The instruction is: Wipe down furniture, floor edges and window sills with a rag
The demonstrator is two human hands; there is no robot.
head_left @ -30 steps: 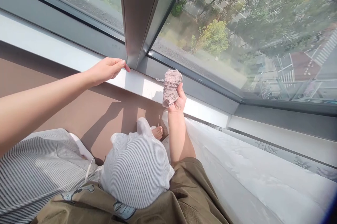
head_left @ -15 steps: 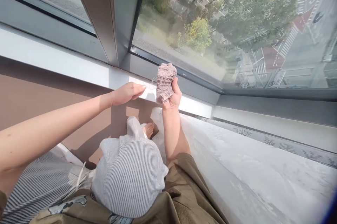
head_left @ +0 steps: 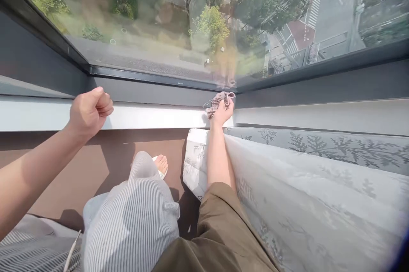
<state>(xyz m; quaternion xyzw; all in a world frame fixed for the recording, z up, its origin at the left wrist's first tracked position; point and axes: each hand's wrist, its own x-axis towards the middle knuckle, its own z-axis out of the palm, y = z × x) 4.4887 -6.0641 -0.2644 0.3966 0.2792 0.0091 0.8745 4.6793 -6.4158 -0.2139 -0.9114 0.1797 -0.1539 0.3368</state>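
My right hand (head_left: 223, 112) grips a crumpled mauve-pink cloth (head_left: 220, 101) with a ribbed texture. It holds the cloth at the corner where the white sill (head_left: 153, 116) meets the grey window frame (head_left: 153, 93). A thin loose thread sticks out from the cloth's left side. Away to the left, my left hand (head_left: 91, 111) is closed in a fist above the sill, and nothing shows in it. Part of the cloth is hidden behind my right fingers.
A large window pane (head_left: 153, 46) rises behind the sill, with trees and a road below outside. On the right stands a mattress (head_left: 303, 187) under pale, see-through wrapping. My striped trouser leg (head_left: 137, 216) and slippered foot (head_left: 162, 165) are over the brown floor (head_left: 121, 159).
My right hand has carried the cloth from in front of the pane to the frame's corner. My left hand has moved away leftward and curled into a fist. The view has turned right.
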